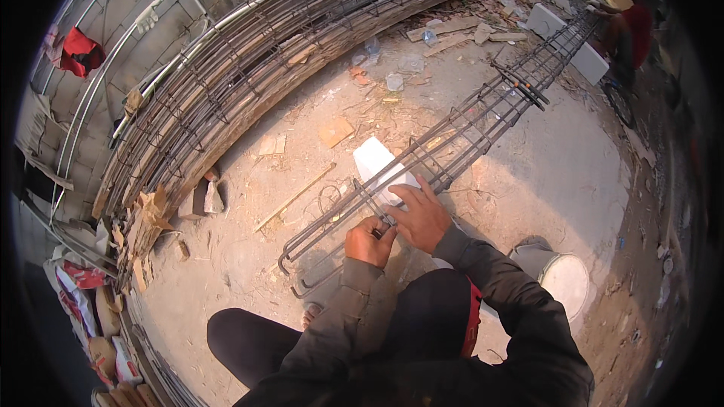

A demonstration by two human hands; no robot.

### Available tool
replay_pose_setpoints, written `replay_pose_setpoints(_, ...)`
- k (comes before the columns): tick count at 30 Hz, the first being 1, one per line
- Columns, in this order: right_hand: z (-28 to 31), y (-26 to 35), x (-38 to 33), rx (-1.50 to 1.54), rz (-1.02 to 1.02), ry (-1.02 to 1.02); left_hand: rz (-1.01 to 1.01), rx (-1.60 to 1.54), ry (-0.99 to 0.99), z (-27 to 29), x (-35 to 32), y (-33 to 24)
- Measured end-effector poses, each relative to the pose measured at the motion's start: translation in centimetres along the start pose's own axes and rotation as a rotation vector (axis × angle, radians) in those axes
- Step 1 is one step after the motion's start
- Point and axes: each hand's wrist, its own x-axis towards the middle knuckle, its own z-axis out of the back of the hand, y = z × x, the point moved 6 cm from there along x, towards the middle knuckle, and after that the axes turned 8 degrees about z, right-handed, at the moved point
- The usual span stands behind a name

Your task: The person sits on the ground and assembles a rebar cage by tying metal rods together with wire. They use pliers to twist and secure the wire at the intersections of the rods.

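Rebar cage (452, 139) rests on a white block (375, 162). My left hand (369, 243) closes on a tie tool; my right hand (419, 215) presses open on the bars. Better to keep the cage steady while twisting.

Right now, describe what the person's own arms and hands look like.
Both arms wear long, loose, dark grey-brown jacket sleeves, creased, reaching to the wrists. The left hand and right hand are bare: no gloves, and no rings or watch that I can make out.

Rebar cage (483, 117) on block (375, 166); bucket (562, 279) right; rebar stack (249, 68) behind-left.
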Motion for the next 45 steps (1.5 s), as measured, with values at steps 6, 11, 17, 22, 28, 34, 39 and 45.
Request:
replay_pose_setpoints(6, -2.2, -0.1, -3.1, 0.01, -0.025, 0.027, 0.009, -0.022, 0.022, -0.6, -0.3, -0.3)
replay_pose_setpoints(11, -4.3, -1.1, -2.3, 0.151, -0.142, 0.268, -0.001, 0.003, 0.024, -0.6, 0.0, 0.8)
replay_pose_setpoints(17, -2.7, -0.1, -1.9, 0.108, -0.142, 0.021, 0.003, 0.019, 0.006, -0.2, 0.2, 0.8)
replay_pose_setpoints(22, -2.0, -0.4, -8.4, -0.082, -0.175, -0.153, -0.036, 0.041, -0.002, -0.3, -0.1, -0.2)
replay_pose_setpoints(28, -3.8, 2.0, -7.4, -0.363, -0.286, -0.17, -0.143, 0.074, -0.035, 0.6, -0.9, -0.9)
replay_pose_setpoints(34, -3.3, 0.9, -8.3, 0.023, -0.491, 0.377, -0.172, 0.047, -0.054, -0.3, -0.3, 0.4)
replay_pose_setpoints(39, -0.6, 3.0, -10.3, -0.099, -0.36, 0.408, -0.131, 0.067, -0.014, -0.7, -0.7, 0.6)
replay_pose_setpoints(45, 2.2, 6.7, -14.5, 0.062, -0.438, 0.359, -0.108, 0.042, 0.081, 0.4, -0.7, 0.7)
